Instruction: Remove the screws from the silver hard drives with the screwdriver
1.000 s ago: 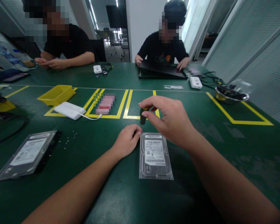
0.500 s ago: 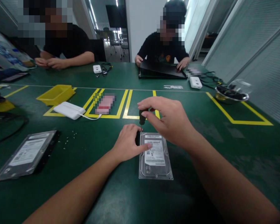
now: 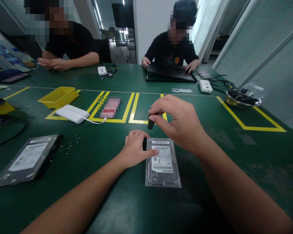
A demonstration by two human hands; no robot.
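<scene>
A silver hard drive (image 3: pixel 172 180) with a white label lies flat on the green table in front of me. My left hand (image 3: pixel 134 149) holds it by the upper left edge, its thumb across the label and its fingers curled around the far corner. In my right hand (image 3: pixel 177 122) is a dark-handled screwdriver (image 3: pixel 150 124), gripped near its top. The thin shaft points down at the drive's upper left corner, its tip too small to make out. Another labelled hard drive (image 3: pixel 30 154) lies to the left, near several tiny screws (image 3: pixel 69 145).
A white power bank (image 3: pixel 72 113) is cabled to a blurred phone (image 3: pixel 110 108) beside a yellow tray (image 3: pixel 58 97). A metal bowl (image 3: pixel 244 100) of dark items stands far right. Two people sit opposite; one handles a black panel (image 3: pixel 171 73).
My right hand and the screwdriver handle have shifted slightly up and right, tilting the handle. My left hand stays on the hard drive, which has not visibly moved.
</scene>
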